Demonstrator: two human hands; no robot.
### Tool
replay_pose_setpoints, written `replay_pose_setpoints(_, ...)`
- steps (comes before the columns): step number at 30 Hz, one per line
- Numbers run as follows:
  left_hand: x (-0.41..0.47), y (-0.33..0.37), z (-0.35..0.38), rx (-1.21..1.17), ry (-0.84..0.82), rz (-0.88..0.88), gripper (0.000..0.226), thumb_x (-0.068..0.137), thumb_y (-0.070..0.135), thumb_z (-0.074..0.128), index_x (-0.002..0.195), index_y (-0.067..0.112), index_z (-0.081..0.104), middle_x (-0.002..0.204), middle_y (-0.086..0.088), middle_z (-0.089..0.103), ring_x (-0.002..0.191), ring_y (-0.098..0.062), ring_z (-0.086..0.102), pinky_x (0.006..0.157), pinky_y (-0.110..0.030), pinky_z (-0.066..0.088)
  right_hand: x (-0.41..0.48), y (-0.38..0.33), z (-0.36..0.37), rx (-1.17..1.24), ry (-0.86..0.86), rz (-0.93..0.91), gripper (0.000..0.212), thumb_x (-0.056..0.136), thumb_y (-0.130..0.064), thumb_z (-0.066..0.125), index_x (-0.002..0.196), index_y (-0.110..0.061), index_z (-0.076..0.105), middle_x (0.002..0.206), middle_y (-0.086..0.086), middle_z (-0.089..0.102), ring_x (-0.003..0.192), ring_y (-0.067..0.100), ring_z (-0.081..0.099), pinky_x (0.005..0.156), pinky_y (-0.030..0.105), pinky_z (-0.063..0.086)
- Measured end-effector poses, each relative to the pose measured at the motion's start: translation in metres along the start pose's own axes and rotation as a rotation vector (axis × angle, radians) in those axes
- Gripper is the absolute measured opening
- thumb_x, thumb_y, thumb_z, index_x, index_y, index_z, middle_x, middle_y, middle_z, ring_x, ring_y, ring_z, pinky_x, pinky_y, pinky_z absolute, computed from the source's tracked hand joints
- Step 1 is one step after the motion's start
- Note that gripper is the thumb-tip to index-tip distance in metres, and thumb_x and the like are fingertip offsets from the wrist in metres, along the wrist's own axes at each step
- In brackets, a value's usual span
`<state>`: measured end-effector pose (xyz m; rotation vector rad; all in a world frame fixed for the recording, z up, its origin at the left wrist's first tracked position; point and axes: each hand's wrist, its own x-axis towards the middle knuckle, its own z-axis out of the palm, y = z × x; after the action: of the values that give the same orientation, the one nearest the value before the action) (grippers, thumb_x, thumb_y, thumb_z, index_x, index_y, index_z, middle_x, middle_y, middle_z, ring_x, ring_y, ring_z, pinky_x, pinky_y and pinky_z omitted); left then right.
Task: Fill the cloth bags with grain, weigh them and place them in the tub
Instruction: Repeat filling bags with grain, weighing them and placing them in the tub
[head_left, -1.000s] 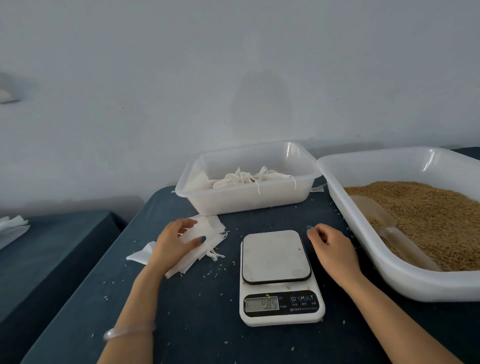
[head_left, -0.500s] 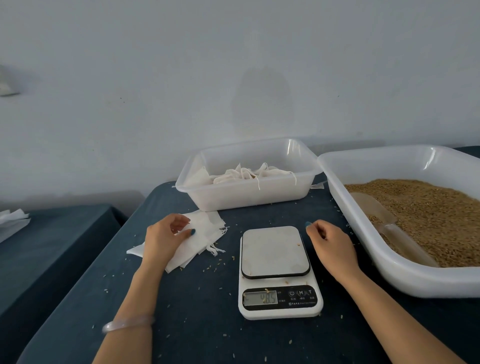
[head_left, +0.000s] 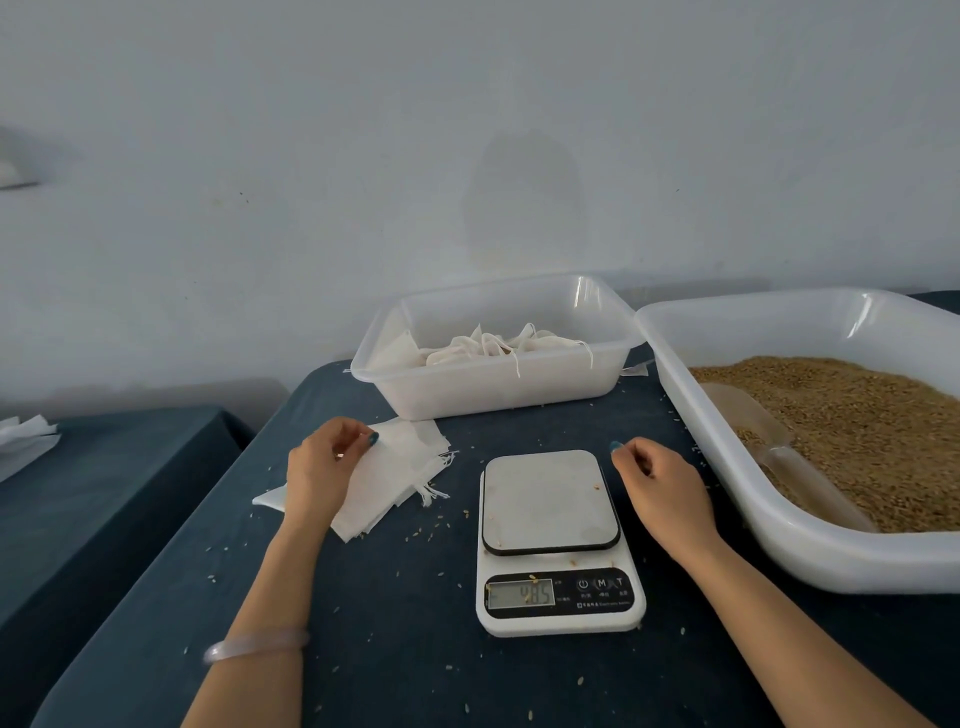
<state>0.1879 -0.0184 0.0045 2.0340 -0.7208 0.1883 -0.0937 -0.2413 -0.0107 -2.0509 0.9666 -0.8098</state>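
Note:
A stack of flat white cloth bags (head_left: 400, 478) lies on the dark blue table left of the scale. My left hand (head_left: 322, 467) rests on the stack and pinches the top bag's corner between thumb and fingers. The white digital scale (head_left: 550, 530) sits in the middle with a bare platform; its display shows digits. My right hand (head_left: 660, 488) hovers just right of the scale, fingers loosely curled, holding nothing. Behind, a clear tub (head_left: 498, 395) holds several filled, tied bags (head_left: 498, 345). At right a large white tub (head_left: 769, 525) holds grain (head_left: 852, 421) and a clear scoop (head_left: 779, 457).
Loose grains are scattered over the table around the scale and bags. A second dark-covered table (head_left: 104, 467) stands lower at left with white cloth (head_left: 26, 436) on it. A plain wall rises right behind the tubs.
My left hand has slid left and back on the bag stack and closed on the top bag's corner. My right hand has hardly moved. The camera has tilted slightly.

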Motion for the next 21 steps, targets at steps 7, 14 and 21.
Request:
replay_pose_setpoints(7,0.002,0.002,0.001,-0.138,0.138,-0.122,0.005,0.101,0.023,0.054,0.101,0.024,0.059,0.091,0.013,0.063,0.077,0.001,0.056,0.06,-0.017,0.038,0.0,0.0,0.0,-0.003,0.0,-0.006,0.032,0.099,-0.037,0.051,0.069,-0.024,0.052,0.057,-0.005,0.05,0.051,0.006,0.047,0.05,0.022,0.029)
replay_pose_setpoints(14,0.003,0.006,0.002,-0.158,0.14,-0.129,0.003,0.1,0.025,0.056,0.102,0.025,0.059,0.091,0.013,0.062,0.076,-0.005,0.057,0.055,-0.015,0.039,0.001,0.001,0.001,0.002,0.017,-0.019,0.034,0.099,-0.038,0.05,0.068,-0.023,0.051,0.056,-0.006,0.049,0.05,0.006,0.045,0.05,0.021,0.029)
replay_pose_setpoints(21,-0.004,0.047,0.02,-0.341,-0.033,0.034,0.012,0.09,0.02,0.071,0.086,0.025,0.061,0.074,0.014,0.065,0.064,0.002,0.056,0.063,-0.01,0.042,0.0,0.002,-0.001,0.063,0.039,-0.091,0.028,0.098,-0.04,0.052,0.075,-0.024,0.056,0.062,-0.005,0.055,0.055,0.007,0.05,0.053,0.021,0.032)
